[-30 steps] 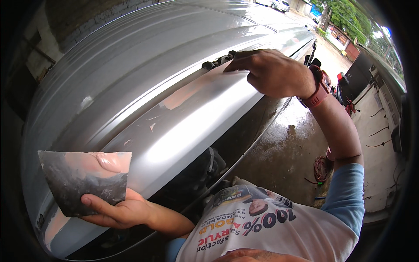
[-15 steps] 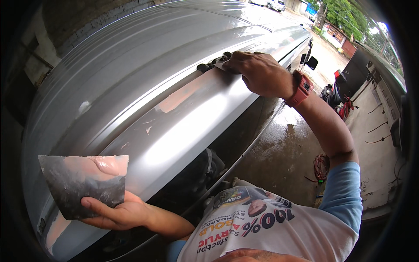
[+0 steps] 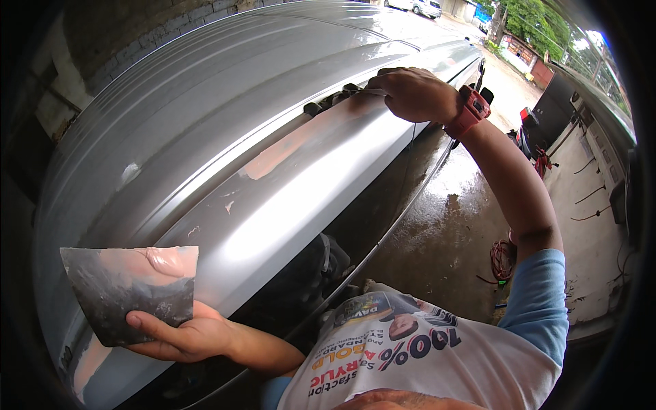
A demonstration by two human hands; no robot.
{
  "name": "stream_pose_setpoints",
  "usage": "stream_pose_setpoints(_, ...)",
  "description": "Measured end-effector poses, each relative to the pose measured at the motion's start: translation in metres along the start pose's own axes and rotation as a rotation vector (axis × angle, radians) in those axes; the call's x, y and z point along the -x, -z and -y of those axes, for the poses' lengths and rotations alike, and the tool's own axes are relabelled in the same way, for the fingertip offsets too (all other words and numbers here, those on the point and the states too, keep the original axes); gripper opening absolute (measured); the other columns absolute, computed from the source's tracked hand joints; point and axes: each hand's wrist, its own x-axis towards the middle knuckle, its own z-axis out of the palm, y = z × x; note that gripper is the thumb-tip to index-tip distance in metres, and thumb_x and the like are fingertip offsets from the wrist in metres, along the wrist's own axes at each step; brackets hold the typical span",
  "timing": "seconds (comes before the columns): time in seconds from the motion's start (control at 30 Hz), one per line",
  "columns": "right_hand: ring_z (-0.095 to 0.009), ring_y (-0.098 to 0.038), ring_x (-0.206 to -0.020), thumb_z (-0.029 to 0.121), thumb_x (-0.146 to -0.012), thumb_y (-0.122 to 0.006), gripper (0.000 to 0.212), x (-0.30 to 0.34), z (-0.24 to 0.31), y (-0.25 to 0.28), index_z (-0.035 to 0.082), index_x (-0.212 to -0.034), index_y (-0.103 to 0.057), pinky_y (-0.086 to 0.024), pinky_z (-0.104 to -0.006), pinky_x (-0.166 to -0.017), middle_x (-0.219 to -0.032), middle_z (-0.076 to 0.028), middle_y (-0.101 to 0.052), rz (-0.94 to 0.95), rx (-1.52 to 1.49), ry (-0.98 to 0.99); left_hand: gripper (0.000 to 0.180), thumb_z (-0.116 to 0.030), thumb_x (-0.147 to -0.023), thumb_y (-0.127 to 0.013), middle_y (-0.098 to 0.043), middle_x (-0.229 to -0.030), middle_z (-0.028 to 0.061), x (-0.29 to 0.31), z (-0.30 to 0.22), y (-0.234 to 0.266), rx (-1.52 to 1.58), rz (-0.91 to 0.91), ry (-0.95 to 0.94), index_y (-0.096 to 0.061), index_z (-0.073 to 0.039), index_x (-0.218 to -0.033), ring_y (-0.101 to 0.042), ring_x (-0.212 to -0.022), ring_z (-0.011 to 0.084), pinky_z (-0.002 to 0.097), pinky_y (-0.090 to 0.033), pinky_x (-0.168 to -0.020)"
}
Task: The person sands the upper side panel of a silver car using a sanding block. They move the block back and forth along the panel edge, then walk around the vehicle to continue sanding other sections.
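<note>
Left hand (image 3: 183,335) grasps a smeared plate (image 3: 130,283); right hand (image 3: 420,97), its hold unclear, has moved farther away along the silver panel (image 3: 294,195).

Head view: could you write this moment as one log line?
Left grip: holds flat dark board smeared with pink paste | Right grip: at silver metal vehicle panel, near pink strip | contents: unclear
</note>
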Motion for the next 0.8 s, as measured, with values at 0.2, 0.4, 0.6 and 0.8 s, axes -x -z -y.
stream_pose_setpoints(0.2, -0.037, -0.077, -0.098, 0.005, -0.092, -0.058, 0.030, 0.002, 0.050, 0.011, 0.003, -0.115, -0.077, -0.061, -0.0494, -0.089, -0.102, -0.020, -0.076, -0.030, -0.086, 0.106, 0.052, -0.017, -0.110, -0.069, -0.056, -0.148, 0.0316, -0.001, 0.000, 0.003, -0.023, -0.012, -0.012, -0.049, 0.013, -0.148, -0.061, -0.139, 0.0405, 0.0504, -0.050, -0.122)
stream_pose_setpoints(0.4, -0.036, -0.077, -0.093, 0.003, -0.089, -0.059, 0.032, 0.035, 0.083, 0.014, 0.003, -0.115, -0.079, -0.062, -0.0486, -0.083, -0.099, -0.019, -0.076, -0.169, -0.103, 0.229, 0.052, -0.017, -0.110, -0.069, -0.056, -0.148, 0.0322, -0.001, 0.001, 0.005, -0.034, -0.037, -0.020, -0.049, 0.014, -0.147, -0.061, -0.138, 0.0402, 0.0493, -0.050, -0.122)
stream_pose_setpoints(0.6, -0.041, -0.074, -0.112, 0.004, -0.094, -0.061, 0.047, 0.050, 0.023, 0.035, 0.006, -0.140, -0.071, -0.058, -0.0514, -0.101, -0.127, -0.021, -0.076, -0.209, -0.169, 0.060, 0.054, -0.016, -0.109, -0.070, -0.056, -0.150, 0.0320, 0.000, 0.000, 0.002, -0.003, -0.031, 0.004, -0.049, 0.014, -0.149, -0.061, -0.138, 0.0407, 0.0501, -0.051, -0.122)
stream_pose_setpoints(0.8, -0.041, -0.071, -0.118, 0.002, -0.094, -0.058, 0.052, 0.056, 0.005, 0.028, 0.004, -0.145, -0.067, -0.055, -0.0517, -0.108, -0.129, -0.022, -0.075, -0.109, -0.172, 0.009, 0.053, -0.015, -0.110, -0.070, -0.056, -0.150, 0.0313, -0.001, 0.001, 0.003, 0.002, -0.007, -0.010, -0.049, 0.013, -0.150, -0.061, -0.139, 0.0408, 0.0511, -0.051, -0.122)
